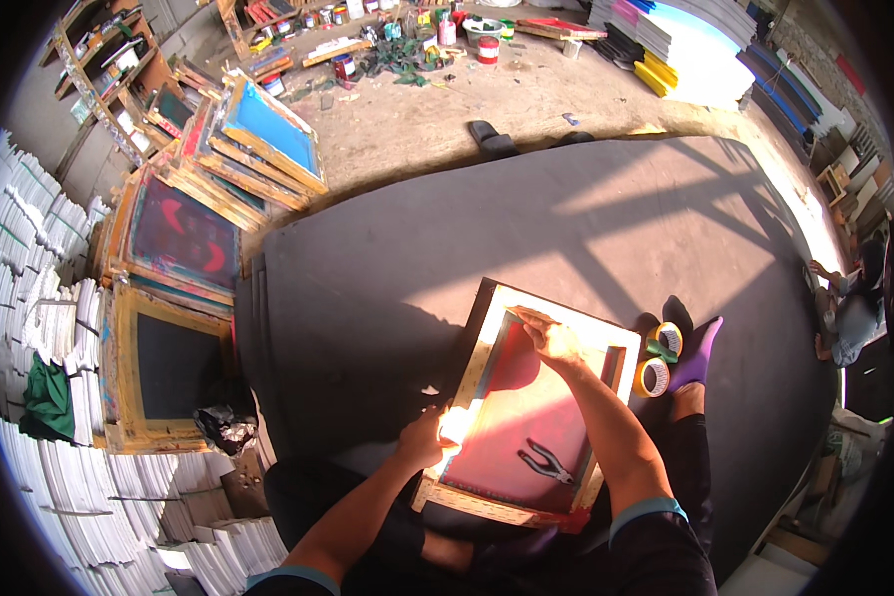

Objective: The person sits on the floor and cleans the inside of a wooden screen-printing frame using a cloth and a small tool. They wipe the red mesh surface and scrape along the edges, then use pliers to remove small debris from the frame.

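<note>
A wooden screen-printing frame point(479, 369) with reddish mesh point(521, 417) lies tilted over my lap. My left hand point(425, 437) is closed around its left bar, in bright sunlight. At the far end, my right hand point(556, 343) rests by the top bar, its fingers stretched out along the inner edge; the fingertips are hard to make out in the glare. Pliers point(550, 463) with dark handles lie on the mesh near the close right corner, untouched. Just right of the frame are two tape rolls point(652, 377), beside my foot in a purple sock point(703, 348).
A large dark mat point(368, 268) lies under me. Stacked printing frames point(184, 228) and bundled white sheets point(70, 497) line the left side. Paint pots point(488, 50) and rags point(402, 58) lie beyond. Another person point(854, 308) is at the right edge.
</note>
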The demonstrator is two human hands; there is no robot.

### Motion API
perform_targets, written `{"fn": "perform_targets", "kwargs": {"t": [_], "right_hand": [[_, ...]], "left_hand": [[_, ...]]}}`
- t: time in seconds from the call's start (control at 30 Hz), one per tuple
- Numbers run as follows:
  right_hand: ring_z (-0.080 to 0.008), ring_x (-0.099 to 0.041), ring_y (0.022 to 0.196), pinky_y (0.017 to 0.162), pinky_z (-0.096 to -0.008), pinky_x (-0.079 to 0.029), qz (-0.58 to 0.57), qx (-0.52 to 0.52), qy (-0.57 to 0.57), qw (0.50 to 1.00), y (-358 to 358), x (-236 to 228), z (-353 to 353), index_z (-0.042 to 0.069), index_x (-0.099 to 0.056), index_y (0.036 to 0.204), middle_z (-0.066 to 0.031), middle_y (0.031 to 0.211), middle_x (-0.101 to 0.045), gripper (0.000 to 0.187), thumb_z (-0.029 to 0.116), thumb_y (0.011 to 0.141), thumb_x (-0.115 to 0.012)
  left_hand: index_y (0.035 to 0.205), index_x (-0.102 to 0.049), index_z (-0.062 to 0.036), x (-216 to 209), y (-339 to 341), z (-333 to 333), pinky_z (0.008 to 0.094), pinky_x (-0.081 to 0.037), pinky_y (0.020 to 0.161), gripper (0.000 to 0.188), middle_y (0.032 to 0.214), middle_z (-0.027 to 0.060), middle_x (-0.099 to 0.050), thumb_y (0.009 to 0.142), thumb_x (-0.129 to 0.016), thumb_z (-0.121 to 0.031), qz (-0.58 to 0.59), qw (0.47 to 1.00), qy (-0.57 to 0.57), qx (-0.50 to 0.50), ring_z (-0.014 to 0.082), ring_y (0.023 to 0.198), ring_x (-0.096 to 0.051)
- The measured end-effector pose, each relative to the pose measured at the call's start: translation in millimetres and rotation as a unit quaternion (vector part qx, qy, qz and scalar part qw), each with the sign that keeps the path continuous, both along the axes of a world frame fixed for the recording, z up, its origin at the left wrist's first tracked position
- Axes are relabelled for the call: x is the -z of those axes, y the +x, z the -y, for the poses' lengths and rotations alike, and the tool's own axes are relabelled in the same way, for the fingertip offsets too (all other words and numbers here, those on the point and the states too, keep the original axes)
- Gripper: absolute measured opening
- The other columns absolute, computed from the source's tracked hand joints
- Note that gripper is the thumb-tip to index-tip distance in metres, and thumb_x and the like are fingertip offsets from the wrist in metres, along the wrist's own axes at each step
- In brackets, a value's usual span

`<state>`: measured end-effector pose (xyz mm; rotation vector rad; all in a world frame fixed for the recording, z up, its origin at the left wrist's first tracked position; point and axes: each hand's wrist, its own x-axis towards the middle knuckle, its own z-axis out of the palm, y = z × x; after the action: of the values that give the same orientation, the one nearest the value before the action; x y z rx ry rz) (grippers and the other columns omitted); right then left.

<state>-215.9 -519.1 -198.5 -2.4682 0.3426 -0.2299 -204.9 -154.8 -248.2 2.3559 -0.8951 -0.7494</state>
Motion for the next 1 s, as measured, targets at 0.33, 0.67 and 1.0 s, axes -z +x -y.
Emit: {"fn": "perform_targets", "kwargs": {"t": [0.33, 0.67, 1.0], "right_hand": [[-0.0092, -0.051, 0.064, 0.061, -0.0294, -0.049, -0.106, -0.007, 0.315, 0.943, 11.8, -10.5, 25.0, 0.018, -0.071, 0.142, 0.0028, 0.079, -0.059, 0.04, 0.038, 0.11, -0.06], [-0.0273, -0.076, 0.106, 0.094, -0.0422, -0.056, 0.05, 0.011, 0.035, 0.998, 2.6, 6.7, 3.7, 0.01, -0.072, 0.136, -0.0102, 0.127, -0.078, 0.042, 0.039, 0.108, -0.062], [-0.0067, -0.03, 0.052, 0.043, -0.0247, -0.022, -0.306, 0.113, 0.56, 0.761, 20.7, -11.8, 44.0, 0.024, -0.07, 0.138, 0.0039, 0.072, -0.045, 0.042, 0.049, 0.106, -0.061]], "left_hand": [[0.16, -0.044, -0.0159, 5.2, -2.4, -1.3, 0.0492, -0.056, 0.103, 0.094, 0.153, 0.0289, -0.054, 0.082, -0.089, -0.04, 0.017, 1.0, -0.025, -0.004, 0.0437, 0.129, -0.064], [0.159, -0.043, -0.0137, 12.2, -2.0, -0.9, 0.0489, -0.058, 0.099, 0.094, 0.15, 0.0292, -0.057, 0.082, -0.09, -0.04, 0.023, 0.998, -0.059, 0.001, 0.0446, 0.122, -0.067], [0.16, -0.042, -0.0166, 15.5, -3.8, -0.8, 0.0497, -0.058, 0.099, 0.095, 0.149, 0.0284, -0.058, 0.082, -0.09, -0.041, 0.045, 0.997, -0.064, 0.004, 0.0458, 0.122, -0.067]]}}
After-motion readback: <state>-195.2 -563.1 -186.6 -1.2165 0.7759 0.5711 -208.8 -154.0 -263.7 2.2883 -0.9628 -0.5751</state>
